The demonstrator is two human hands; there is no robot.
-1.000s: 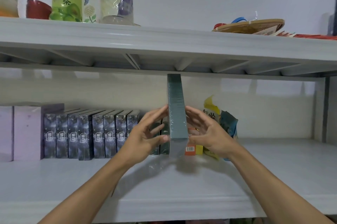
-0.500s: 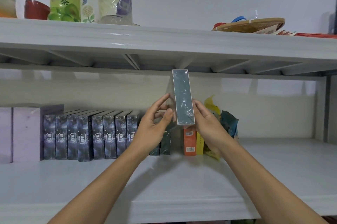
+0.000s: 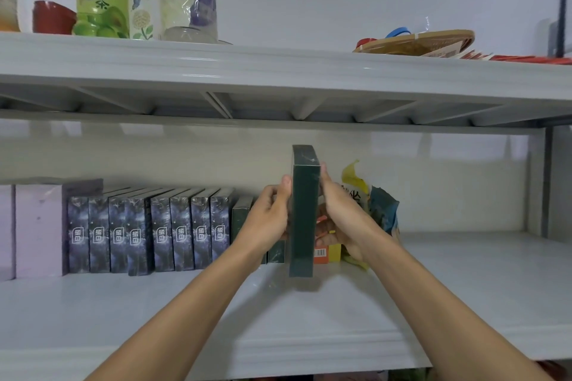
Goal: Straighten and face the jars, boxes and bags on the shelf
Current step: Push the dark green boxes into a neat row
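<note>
Both hands — left hand (image 3: 268, 219), right hand (image 3: 343, 219) — clasp the tall dark-green cardboard box (image 3: 304, 216) upright on the white shelf (image 3: 309, 318); best slid squarely back, spine outward, beside the other dark-green boxes (image 3: 241, 222).

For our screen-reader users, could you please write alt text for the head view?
Both hands, left hand and right hand, hold a dark green box upright on a white shelf, between a row of boxes and a bag.

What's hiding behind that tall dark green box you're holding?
Behind the dark green box, an orange box and a yellow box peek out low on the right, with another green box on the left. Their upper parts are covered by the right hand and left hand.
</note>
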